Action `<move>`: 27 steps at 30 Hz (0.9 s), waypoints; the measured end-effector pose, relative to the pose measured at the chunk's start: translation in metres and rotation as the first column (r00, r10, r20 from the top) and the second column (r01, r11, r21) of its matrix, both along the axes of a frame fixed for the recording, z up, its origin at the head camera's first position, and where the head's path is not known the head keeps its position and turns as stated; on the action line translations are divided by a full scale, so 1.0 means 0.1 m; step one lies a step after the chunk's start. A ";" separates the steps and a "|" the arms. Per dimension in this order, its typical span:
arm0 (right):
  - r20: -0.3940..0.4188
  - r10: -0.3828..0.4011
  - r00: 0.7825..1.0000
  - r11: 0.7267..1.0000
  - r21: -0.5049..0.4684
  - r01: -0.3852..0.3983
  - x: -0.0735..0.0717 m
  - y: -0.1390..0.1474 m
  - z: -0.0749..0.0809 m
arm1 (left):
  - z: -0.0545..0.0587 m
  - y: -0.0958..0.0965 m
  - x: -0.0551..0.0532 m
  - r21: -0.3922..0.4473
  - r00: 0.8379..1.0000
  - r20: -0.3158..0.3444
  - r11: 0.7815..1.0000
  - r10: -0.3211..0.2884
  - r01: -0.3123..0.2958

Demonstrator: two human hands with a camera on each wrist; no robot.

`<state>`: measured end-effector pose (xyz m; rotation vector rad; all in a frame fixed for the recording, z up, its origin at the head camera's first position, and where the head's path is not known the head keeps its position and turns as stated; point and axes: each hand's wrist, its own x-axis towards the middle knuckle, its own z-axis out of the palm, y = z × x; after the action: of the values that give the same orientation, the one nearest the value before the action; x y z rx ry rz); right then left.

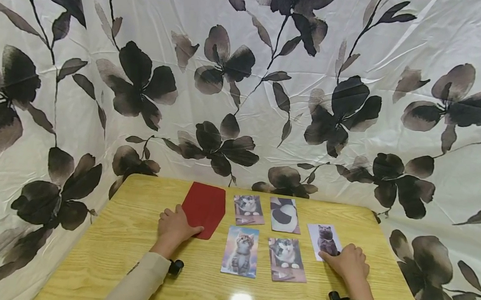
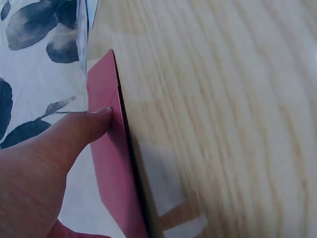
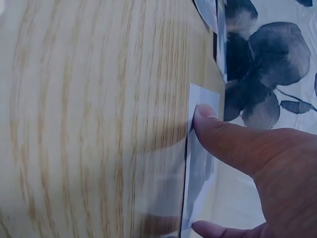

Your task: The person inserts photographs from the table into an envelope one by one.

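Observation:
My left hand (image 1: 176, 226) holds a red envelope (image 1: 208, 206) by its near left part. In the left wrist view the thumb lies over the face of the envelope (image 2: 106, 168), close to its edge. At the right, my right hand (image 1: 350, 264) holds a photo card of a dark grey cat (image 1: 316, 233) at its lower right. The right wrist view shows the thumb on this card (image 3: 203, 94), with another fingertip at its edge lower down; the other fingers are mostly hidden. Between the hands lies a card with a fluffy kitten (image 1: 241, 253).
Two similar cards show a grey-and-white cat: an upper card (image 1: 247, 209) and a lower card (image 1: 287, 259). A black-and-white card (image 1: 285, 214) lies at the back. All rest on the wooden table (image 1: 195, 288), with a floral cloth (image 1: 268, 124) hanging behind it.

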<state>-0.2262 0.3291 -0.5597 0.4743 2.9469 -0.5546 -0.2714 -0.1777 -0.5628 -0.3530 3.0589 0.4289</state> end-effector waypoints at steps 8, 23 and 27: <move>-0.019 -0.021 1.000 0.999 -0.025 0.020 -0.02 -0.01 -0.02 | 0.09 -0.03 0.01 0.084 0.999 -0.033 0.996 -0.007 0.010; -0.080 0.041 0.996 0.989 -0.135 -0.052 0.00 0.09 0.03 | 0.02 0.01 0.12 0.211 0.995 -0.098 0.976 -0.027 0.048; -0.106 0.022 0.994 0.979 -0.200 -0.043 -0.05 0.10 0.05 | 0.01 0.04 0.13 0.257 0.993 -0.112 0.964 -0.034 0.062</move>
<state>-0.2308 0.3391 -0.5547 0.3856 2.9438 -0.8888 -0.2583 -0.1739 -0.5619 -0.2511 3.0488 0.8620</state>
